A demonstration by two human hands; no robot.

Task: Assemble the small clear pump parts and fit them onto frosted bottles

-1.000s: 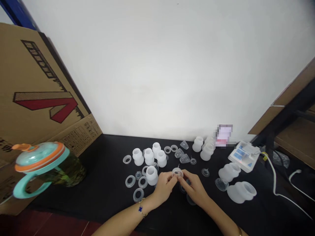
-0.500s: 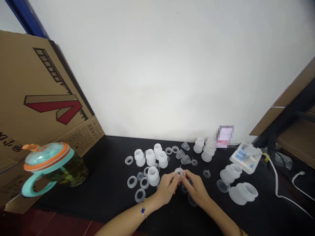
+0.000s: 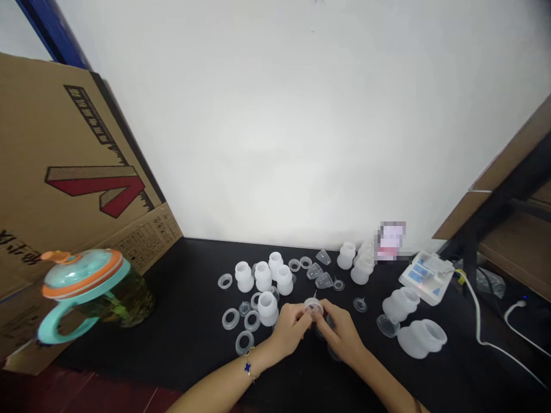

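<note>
Between my two hands is a translucent plastic collar ring [image 3: 313, 306] with a thin pointed tip standing up from it. My left hand [image 3: 293, 330] is closed on its left side, thumb pressed on the near edge. My right hand [image 3: 341, 331] grips the other side, its thumb meeting the left one there. Just left of the hands stands a small white bottle [image 3: 268, 310], open at the top. Partly covered by my right hand, some dark-looking clear round parts lie on the table.
More white bottles [image 3: 263, 277] and loose rings [image 3: 244, 343] lie to the left. Clear cone-shaped caps [image 3: 323, 280] sit behind the hands. On the right are a tipped bottle [image 3: 422, 338] and a power strip [image 3: 427, 277] with white cables. A jug [image 3: 99, 289] stands far left by a cardboard box [image 3: 77, 149].
Both hands keep hold of the ring in nearly the same place, with only slight finger movement. The view has shifted a little; nothing else has visibly moved.
</note>
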